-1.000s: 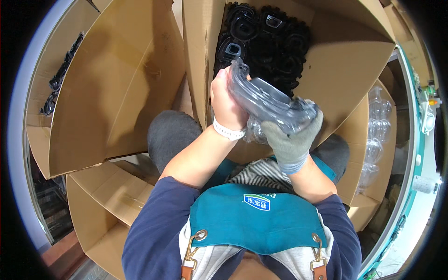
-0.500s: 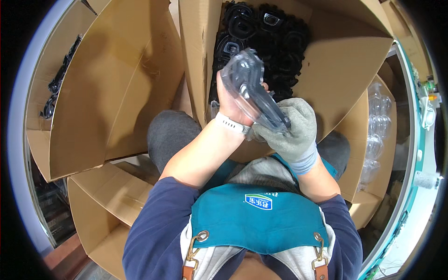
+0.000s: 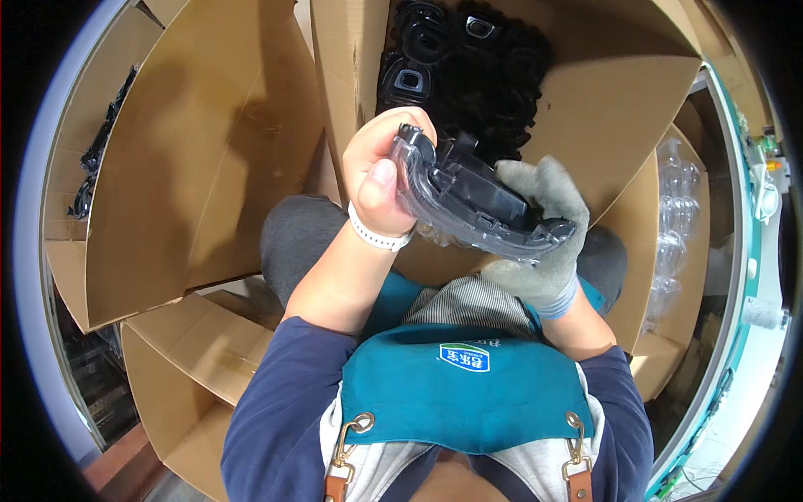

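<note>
Teal apron bib (image 3: pixel 464 393) with brown leather straps and brass clips, worn over a navy long-sleeved top, nearest the camera. Bare left hand (image 3: pixel 381 180), white wristband (image 3: pixel 381 237) at the wrist: fingers curled shut around the left end of a curved dark plastic part (image 3: pixel 473 201), thumb pressed flat on its near face. Right hand (image 3: pixel 544 243), in a grey knit glove: fingers wrapped closed around the part's right end from beneath and behind. The part is sheathed in a clear plastic bag, held tilted between both hands, above the person's lap and in front of the open box. Beyond the hands: open cardboard box (image 3: pixel 627 109) holding a heap of black plastic pieces (image 3: pixel 468 67), flaps spread wide. To the left, a large brown cardboard flap (image 3: pixel 201 159), with more dark items (image 3: pixel 96 159) in a further carton at the far left edge. To the right, stacked clear plastic trays (image 3: pixel 673 226) standing in another carton.
</note>
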